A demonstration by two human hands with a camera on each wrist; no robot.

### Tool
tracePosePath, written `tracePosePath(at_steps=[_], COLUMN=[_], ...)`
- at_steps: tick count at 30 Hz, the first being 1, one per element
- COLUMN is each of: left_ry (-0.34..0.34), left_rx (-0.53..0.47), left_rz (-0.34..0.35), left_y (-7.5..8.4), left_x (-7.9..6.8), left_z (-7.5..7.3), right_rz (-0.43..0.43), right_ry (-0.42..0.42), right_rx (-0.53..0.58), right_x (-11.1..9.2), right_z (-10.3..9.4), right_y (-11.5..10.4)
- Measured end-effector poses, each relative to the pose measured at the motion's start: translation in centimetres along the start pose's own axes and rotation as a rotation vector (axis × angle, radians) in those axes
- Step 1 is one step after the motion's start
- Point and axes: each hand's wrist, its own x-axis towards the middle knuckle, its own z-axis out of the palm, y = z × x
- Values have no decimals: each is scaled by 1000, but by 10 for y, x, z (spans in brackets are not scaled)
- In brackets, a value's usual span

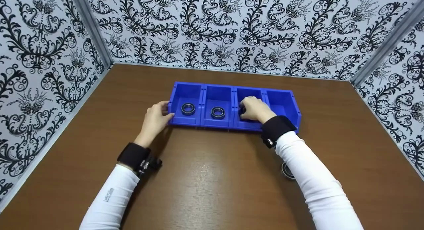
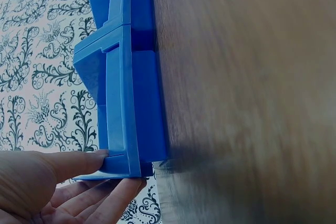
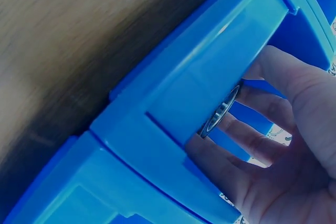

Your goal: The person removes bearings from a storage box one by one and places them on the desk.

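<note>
A blue bin with a row of compartments (image 1: 215,124) sits on the table. My left hand (image 1: 155,119) holds its left end, thumb over the front edge and fingers along the outer wall; the left wrist view shows this hand (image 2: 68,192) too. My right hand (image 1: 255,109) reaches into the third compartment from the left. There, in the right wrist view, the fingers of the right hand (image 3: 294,129) grip a ball bearing (image 3: 221,111), partly hidden by the front wall. One bearing (image 1: 188,109) lies in the first compartment, another bearing (image 1: 218,113) in the second.
A further bearing (image 1: 288,171) lies on the brown table (image 1: 198,183), partly covered by the right sleeve (image 1: 318,180). Patterned wall panels (image 1: 218,31) enclose the table at the back and sides.
</note>
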Motion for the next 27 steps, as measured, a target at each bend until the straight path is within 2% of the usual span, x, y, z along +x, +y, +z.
tracePosePath(at_steps=[27], left_ry=[-2], left_rx=[-10], left_rz=[2], left_y=[-1], left_x=[-1], left_z=[0], right_rz=[-8], right_ry=[1], right_rx=[15], right_x=[-2], right_z=[-11], right_y=[-2])
